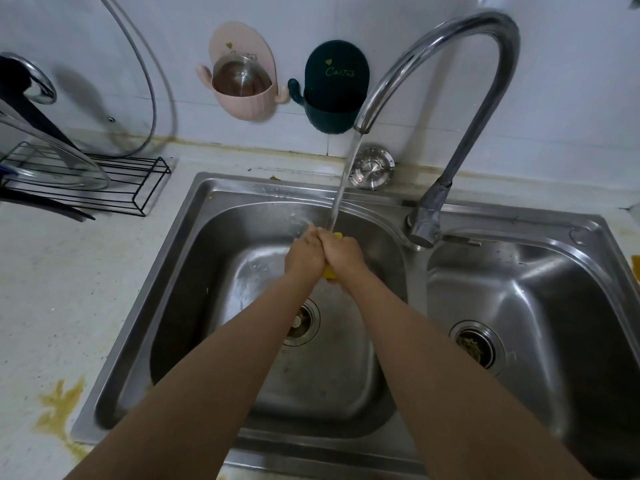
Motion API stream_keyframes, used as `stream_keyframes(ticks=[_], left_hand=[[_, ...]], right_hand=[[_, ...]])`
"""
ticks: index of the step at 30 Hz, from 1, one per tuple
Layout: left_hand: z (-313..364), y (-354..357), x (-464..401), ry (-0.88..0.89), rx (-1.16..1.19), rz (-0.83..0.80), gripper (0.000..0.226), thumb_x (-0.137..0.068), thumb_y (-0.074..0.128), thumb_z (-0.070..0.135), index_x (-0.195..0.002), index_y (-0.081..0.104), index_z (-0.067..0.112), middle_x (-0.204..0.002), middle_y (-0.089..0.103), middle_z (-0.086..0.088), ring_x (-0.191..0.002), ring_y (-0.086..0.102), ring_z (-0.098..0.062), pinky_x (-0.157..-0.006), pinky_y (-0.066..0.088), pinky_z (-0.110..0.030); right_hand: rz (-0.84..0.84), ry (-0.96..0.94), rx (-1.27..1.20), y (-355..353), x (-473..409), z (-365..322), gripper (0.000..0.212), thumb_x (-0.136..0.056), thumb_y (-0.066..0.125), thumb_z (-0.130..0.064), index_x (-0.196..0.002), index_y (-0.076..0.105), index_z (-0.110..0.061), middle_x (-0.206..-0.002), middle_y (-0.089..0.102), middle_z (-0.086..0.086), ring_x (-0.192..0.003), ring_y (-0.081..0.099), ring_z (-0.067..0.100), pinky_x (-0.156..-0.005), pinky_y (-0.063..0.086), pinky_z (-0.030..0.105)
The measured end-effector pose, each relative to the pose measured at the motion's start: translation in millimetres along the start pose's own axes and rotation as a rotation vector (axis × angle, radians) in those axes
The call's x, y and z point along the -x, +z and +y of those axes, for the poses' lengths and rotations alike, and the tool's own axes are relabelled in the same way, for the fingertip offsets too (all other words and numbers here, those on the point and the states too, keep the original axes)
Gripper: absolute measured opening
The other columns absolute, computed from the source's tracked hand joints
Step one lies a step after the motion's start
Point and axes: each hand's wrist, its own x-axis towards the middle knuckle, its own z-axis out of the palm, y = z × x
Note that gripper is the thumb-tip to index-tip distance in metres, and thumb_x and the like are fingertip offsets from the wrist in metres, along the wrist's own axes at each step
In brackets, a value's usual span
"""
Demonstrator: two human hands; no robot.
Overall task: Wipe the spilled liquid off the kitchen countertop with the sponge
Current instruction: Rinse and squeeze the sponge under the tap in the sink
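Both hands meet over the left basin of a stainless double sink (194,258), pressed together under the running water (341,188). The left hand (306,252) and right hand (341,254) are clamped around a yellow sponge (331,273), fingers curled over it so that only small yellow edges show at the top near the stream and at the bottom between the wrists. The water falls from the curved chrome faucet (485,64) straight onto the top of the sponge.

The yellowish-brown spilled liquid (60,407) lies on the pale countertop (52,289), just beside the sink's front left corner, well apart from the hands. Another small yellow patch (635,266) shows at the right edge of the frame.

The left basin's drain (299,322) sits below the forearms; the right basin's drain (478,344) holds some debris. A metal sink strainer (370,167) leans against the tiled wall behind the sink. On the wall hang a pink holder (242,74) with a steel bowl in it and a dark green holder (332,88). At left, a black wire rack (114,183) holds glass lids (131,64).
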Motion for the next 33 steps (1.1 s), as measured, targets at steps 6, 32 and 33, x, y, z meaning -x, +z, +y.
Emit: stream_keyframes(ticks=[6, 32, 33], left_hand=[[-3.0, -1.6, -2.4, -0.042, -0.225, -0.033, 0.054, -0.092, 0.056, 0.013, -0.139, 0.032, -0.002, -0.135, 0.047, -0.019, -0.109, 0.056, -0.023, -0.086, 0.047, -0.029], [-10.7, -9.7, -1.4, 0.113, -0.542, -0.005, 0.046, -0.093, 0.051, 0.005, -0.135, 0.034, -0.003, -0.123, 0.057, -0.016, -0.110, 0.058, -0.027, -0.084, 0.048, -0.027], [-9.3, -10.3, 2.0, 0.146, -0.497, -0.014, 0.039, -0.097, 0.045, 0.007, -0.133, 0.036, -0.003, -0.122, 0.057, -0.018, -0.108, 0.059, -0.028, -0.080, 0.048, -0.027]], right_hand=[[-0.017, 0.021, -0.030, 8.2, -2.7, 1.3, 0.032, -0.094, 0.045, -0.031, -0.113, 0.060, -0.010, -0.113, 0.063, 0.015, -0.100, 0.061, 0.030, -0.090, 0.051, 0.048], [-0.033, -0.075, 0.198, 10.3, -1.0, 9.2, 0.043, -0.096, 0.036, -0.043, -0.121, 0.053, -0.012, -0.121, 0.057, 0.015, -0.099, 0.058, 0.030, -0.077, 0.054, 0.039], [-0.091, -0.008, 0.110, 9.2, 2.3, 10.7, 0.046, -0.094, 0.036, -0.050, -0.122, 0.051, -0.017, -0.119, 0.056, 0.012, -0.096, 0.058, 0.028, -0.073, 0.055, 0.040]])
